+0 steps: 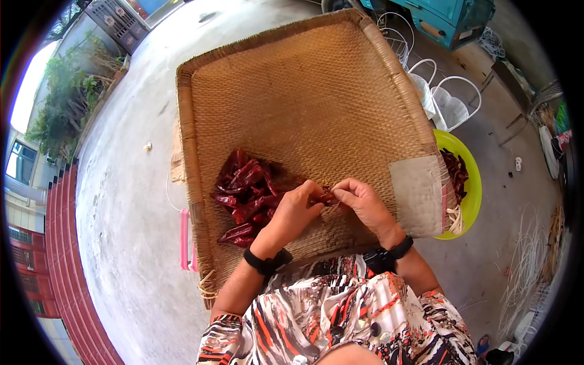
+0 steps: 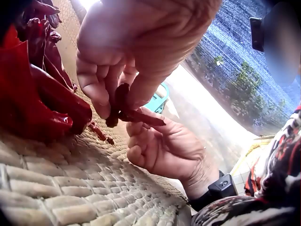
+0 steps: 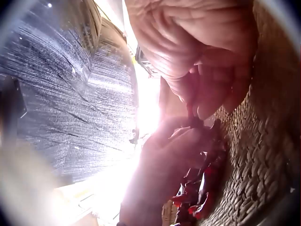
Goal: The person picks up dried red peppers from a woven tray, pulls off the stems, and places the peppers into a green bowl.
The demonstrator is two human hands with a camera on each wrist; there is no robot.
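Observation:
A dark red dried chili pepper [image 2: 123, 109] is held between both hands, low over the woven tray. My left hand [image 1: 294, 213] pinches its body between thumb and fingers. At the pepper's narrow end, my right hand [image 1: 368, 205] pinches with thumb and fingertips, which partly hide that end. Glossy dried chili peppers [image 1: 248, 182] lie heaped beside my left hand, some of them whole and wrinkled. The woven tray [image 1: 292, 91] spreads under both hands, and its near edge lies against the patterned shirt.
A yellow-green basin [image 1: 476, 201] of dark chilies stands right of the tray. White baskets [image 1: 451, 111] sit behind it on the concrete floor. A pink frame [image 1: 184, 240] shows at the left, with red steps [image 1: 73, 261] farther off. A patch [image 1: 418, 194] covers the tray's right corner.

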